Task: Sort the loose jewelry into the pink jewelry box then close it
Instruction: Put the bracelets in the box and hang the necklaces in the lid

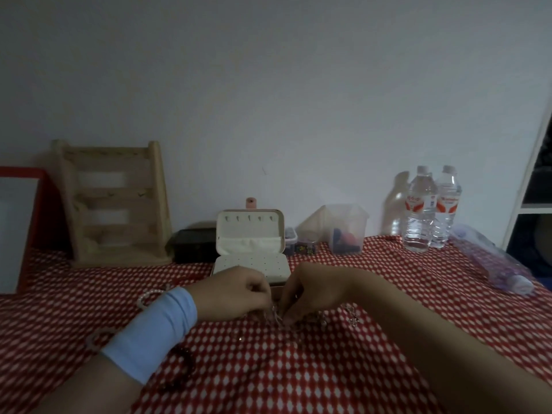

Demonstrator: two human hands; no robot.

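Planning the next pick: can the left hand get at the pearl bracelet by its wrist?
Probably yes. The pearl bracelet lies on the cloth beside the sleeve. But the left hand and right hand seem to pinch a silvery piece, so it must let go first.

The jewelry (276, 316) blurs beyond identifying, and the jewelry box (252, 265) front is hidden.

light blue cuff (155, 327) by the left hand (236, 291), right arm (418, 324) bare
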